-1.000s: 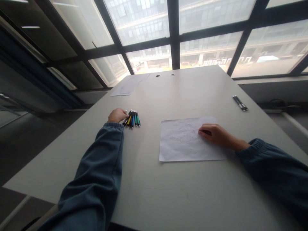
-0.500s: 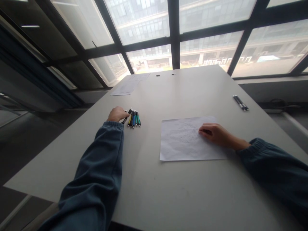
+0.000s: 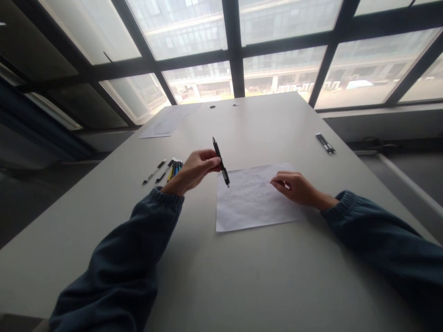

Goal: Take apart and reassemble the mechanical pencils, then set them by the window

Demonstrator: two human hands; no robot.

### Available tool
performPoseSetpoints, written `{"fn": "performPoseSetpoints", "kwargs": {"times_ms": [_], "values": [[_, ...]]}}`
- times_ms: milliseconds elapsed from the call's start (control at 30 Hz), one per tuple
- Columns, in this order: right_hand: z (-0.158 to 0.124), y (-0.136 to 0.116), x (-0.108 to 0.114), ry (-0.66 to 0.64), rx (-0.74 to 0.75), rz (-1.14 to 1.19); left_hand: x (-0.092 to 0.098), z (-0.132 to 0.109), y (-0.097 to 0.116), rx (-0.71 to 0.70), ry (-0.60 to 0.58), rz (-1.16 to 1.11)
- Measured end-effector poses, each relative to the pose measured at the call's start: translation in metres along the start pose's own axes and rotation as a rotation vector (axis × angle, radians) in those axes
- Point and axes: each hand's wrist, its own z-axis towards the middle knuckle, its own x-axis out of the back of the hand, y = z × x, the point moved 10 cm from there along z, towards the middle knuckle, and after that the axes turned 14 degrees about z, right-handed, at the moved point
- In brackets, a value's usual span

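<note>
My left hand (image 3: 199, 167) is closed on a black pen (image 3: 220, 161) between thumb and fingers, held up tilted over the left edge of a white sheet of paper (image 3: 235, 216). The paper lies on the table and carries faint marks. Over its right side is my right hand (image 3: 294, 186), its fingers curled in, with nothing visible in them. A group of pens (image 3: 171, 170), with black, yellow, blue and green parts, lies left of my left hand, which hides some of it. Apart from that group is a white and black pen (image 3: 154, 172).
Two dark pens (image 3: 325, 143) lie side by side near the table's right edge. More printed sheets (image 3: 161, 127) rest at the far left. The white table (image 3: 263, 124) reaches to large windows with dark frames (image 3: 235, 60).
My left hand has lifted a black pen from the group and carried it right, to the paper. My right hand stays over the sheet. The view has turned slightly right.
</note>
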Motion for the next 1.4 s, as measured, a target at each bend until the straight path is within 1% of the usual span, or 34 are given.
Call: {"fn": "performPoseSetpoints", "kwargs": {"times_ms": [67,133,167,233,300,400,467,567,633,767,833,933,1100,1233,1400], "values": [[0.001,0.002,0.0,0.05,-0.06,0.151,-0.036,-0.006,-0.006,-0.018,-0.019,-0.117],[0.0,0.006,-0.006,0.059,-0.147,0.347,-0.065,-0.013,-0.014,-0.04,-0.014,-0.198],[0.0,0.007,-0.011,0.05,-0.182,0.457,-0.074,-0.016,-0.017,-0.062,0.011,-0.225],[0.0,0.006,-0.017,0.047,-0.219,0.612,-0.089,-0.022,-0.022,-0.088,0.013,-0.235],[-0.001,0.005,-0.019,0.06,-0.236,0.676,-0.096,-0.026,-0.022,-0.128,0.005,-0.222],[-0.001,0.006,-0.013,0.116,-0.236,0.649,-0.094,-0.029,-0.019,-0.182,0.003,-0.189],[-0.002,0.011,-0.003,0.199,-0.224,0.58,-0.089,-0.028,-0.018,-0.203,0.023,-0.142],[-0.006,0.019,0.015,0.335,-0.204,0.467,-0.077,-0.026,-0.019,-0.246,0.109,-0.071],[-0.008,0.022,0.023,0.385,-0.187,0.42,-0.07,-0.026,-0.021,-0.277,0.157,-0.045],[-0.01,0.022,0.027,0.401,-0.157,0.423,-0.062,-0.026,-0.026,-0.286,0.211,0.077],[-0.009,0.023,0.026,0.402,-0.162,0.464,-0.057,-0.027,-0.024,-0.305,0.259,0.175],[-0.011,0.028,0.03,0.455,-0.193,0.497,-0.053,-0.029,-0.019,-0.351,0.307,0.278],[-0.016,0.036,0.038,0.553,-0.216,0.494,-0.054,-0.033,-0.01,-0.417,0.322,0.366],[-0.016,0.039,0.039,0.571,-0.216,0.519,-0.054,-0.033,-0.007,-0.435,0.324,0.398],[-0.017,0.041,0.041,0.61,-0.225,0.538,-0.052,-0.032,-0.01,-0.428,0.348,0.414]]}}
